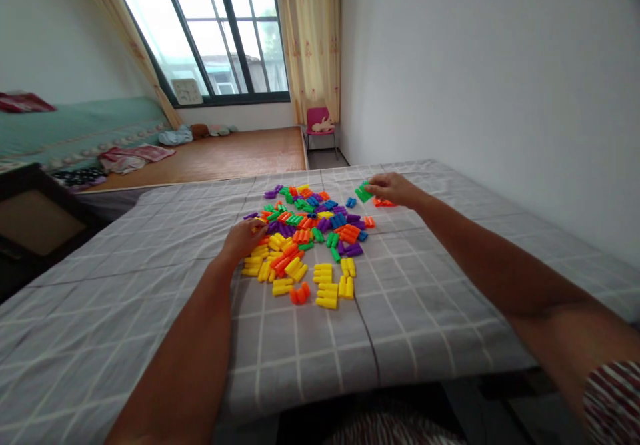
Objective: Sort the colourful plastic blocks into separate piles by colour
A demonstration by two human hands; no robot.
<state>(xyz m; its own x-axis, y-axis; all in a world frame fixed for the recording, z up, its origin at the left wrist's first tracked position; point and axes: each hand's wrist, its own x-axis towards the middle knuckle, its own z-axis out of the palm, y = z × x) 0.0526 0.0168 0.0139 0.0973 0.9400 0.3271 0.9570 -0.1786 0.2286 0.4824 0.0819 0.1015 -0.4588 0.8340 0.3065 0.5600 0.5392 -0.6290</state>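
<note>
Right of the pile of coloured pieces (300, 235) on the cloth-covered surface (425, 318), the right hand (394, 188) has its fingers clamped on a green piece (363, 192). It looks light, stiff, perhaps slippery, hardly fragile; a gentle pinch at one edge should serve. At the pile's left edge is the left hand (243, 238); whether its fingers grip anything, one cannot tell.

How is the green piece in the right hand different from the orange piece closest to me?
The green piece is in the right hand, while the orange piece rests on the checked cloth. The green piece is farther away; the orange piece is at the pile's near edge. Both are small and brightly coloured.
</note>
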